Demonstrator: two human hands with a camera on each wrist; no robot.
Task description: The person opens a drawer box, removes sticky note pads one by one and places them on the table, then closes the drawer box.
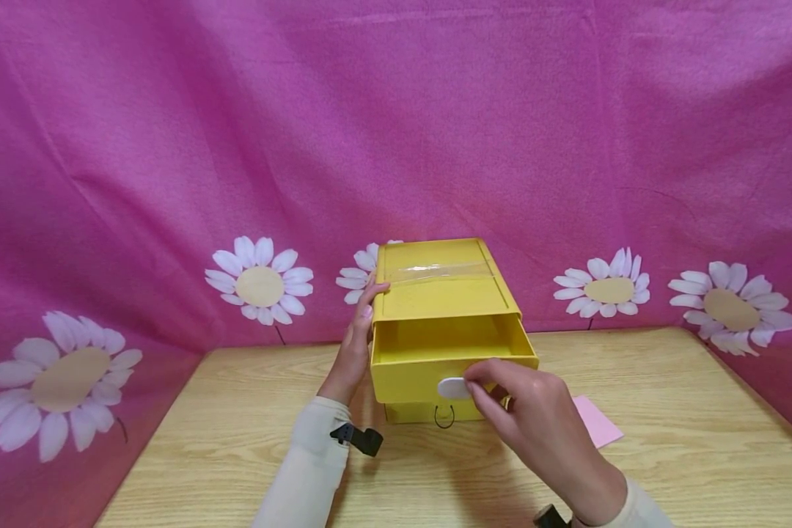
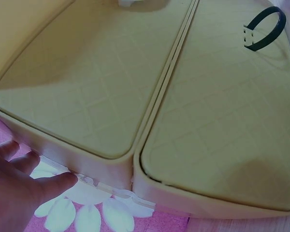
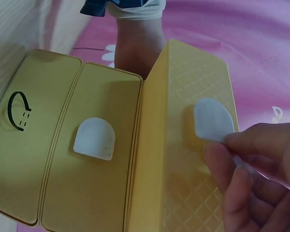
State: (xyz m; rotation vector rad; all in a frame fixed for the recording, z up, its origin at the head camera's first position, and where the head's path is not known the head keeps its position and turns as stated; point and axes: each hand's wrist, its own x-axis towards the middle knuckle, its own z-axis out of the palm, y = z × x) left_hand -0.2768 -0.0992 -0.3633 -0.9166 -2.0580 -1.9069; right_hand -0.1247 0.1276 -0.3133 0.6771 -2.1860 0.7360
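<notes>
A yellow drawer box stands on the table, its top drawer pulled part way out towards me. My right hand pinches a rounded white pull tab on that drawer's front between thumb and index finger. The visible inside of the drawer shows only bare yellow walls. Against the box's left side lies my left hand, its fingers fairly straight and reaching up to the top edge. Below, two closed drawer fronts show in the right wrist view, one with a white tab, the other with a black loop handle.
A pink paper square lies on the wooden table, right of the box and partly behind my right hand. Clear tape crosses the box's top. A magenta cloth with white daisies hangs close behind and at both sides.
</notes>
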